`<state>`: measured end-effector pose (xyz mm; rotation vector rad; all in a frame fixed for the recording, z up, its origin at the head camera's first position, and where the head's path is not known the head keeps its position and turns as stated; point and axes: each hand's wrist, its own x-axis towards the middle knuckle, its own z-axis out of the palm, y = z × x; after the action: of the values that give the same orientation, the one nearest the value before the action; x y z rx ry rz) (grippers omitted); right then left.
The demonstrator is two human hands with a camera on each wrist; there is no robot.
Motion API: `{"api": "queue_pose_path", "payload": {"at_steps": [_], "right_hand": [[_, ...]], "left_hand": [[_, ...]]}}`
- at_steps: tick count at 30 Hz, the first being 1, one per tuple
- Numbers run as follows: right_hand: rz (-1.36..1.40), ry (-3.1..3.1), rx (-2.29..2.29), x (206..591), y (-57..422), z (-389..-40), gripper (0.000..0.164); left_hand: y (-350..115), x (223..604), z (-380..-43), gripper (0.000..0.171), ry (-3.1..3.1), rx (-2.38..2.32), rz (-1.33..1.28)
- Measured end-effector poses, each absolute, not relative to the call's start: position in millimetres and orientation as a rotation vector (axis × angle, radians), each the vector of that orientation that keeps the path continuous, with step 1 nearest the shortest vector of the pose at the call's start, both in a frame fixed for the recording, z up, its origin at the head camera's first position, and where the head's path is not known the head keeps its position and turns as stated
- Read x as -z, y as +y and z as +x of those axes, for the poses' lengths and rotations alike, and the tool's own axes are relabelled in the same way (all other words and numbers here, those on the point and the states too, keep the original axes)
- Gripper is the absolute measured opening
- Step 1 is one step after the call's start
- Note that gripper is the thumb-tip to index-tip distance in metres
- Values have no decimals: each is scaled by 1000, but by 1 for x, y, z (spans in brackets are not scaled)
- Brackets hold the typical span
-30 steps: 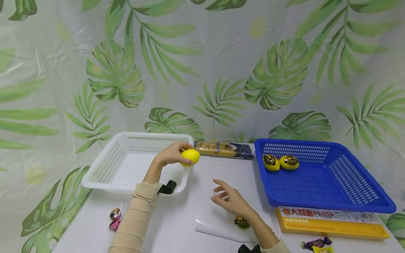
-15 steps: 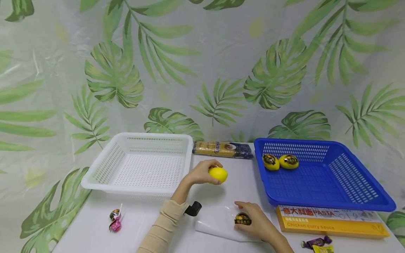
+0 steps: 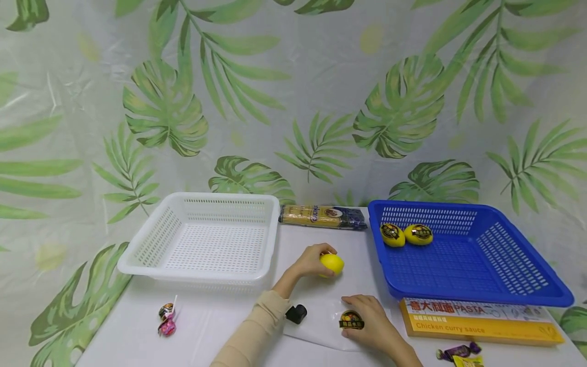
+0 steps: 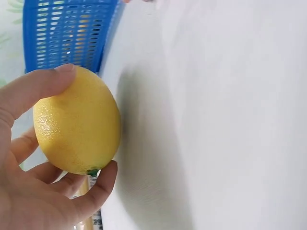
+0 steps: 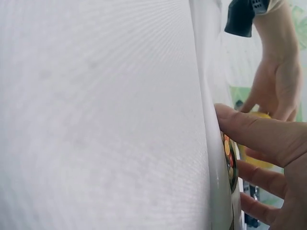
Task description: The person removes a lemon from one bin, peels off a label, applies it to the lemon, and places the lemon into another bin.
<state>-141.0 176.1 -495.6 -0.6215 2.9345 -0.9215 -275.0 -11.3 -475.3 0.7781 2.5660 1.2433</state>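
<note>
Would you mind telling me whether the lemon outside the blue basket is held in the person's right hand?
No, the left hand grips that lemon, while the right hand touches the labelled plastic bag.

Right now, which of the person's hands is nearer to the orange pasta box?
The right hand: it is at the round label, just beside the left end of the pasta box. The left hand, holding a lemon, is farther off, toward the white basket.

Soft light, blurry-edged grey shadow beside the glinting lemon (image 4: 79, 122), right wrist view hazy
</note>
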Motion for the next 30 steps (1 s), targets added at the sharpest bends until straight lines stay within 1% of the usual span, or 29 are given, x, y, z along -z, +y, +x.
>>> {"api": "queue_pose_path", "payload": {"at_steps": [5,11,14,22,30], "right_hand": [[-622,2950,902,496,176,-142,63],[-598,2894,924,495,180,-144,66],[-590,2864,950,493,186,-145,68],[-545,2941,912,490,195,-148,57],[-531,2939,912,490,196,-151,52]], "left_hand": [[-6,481,-277,55,2566,-1240,759],[-6,483,-273,66,2556,-1225,715],[-8,485,-271,68,2543,-1241,686],[-16,490,-271,64,2547,-1300,699],[-21,491,-271,68,2530,-1319,670]]}}
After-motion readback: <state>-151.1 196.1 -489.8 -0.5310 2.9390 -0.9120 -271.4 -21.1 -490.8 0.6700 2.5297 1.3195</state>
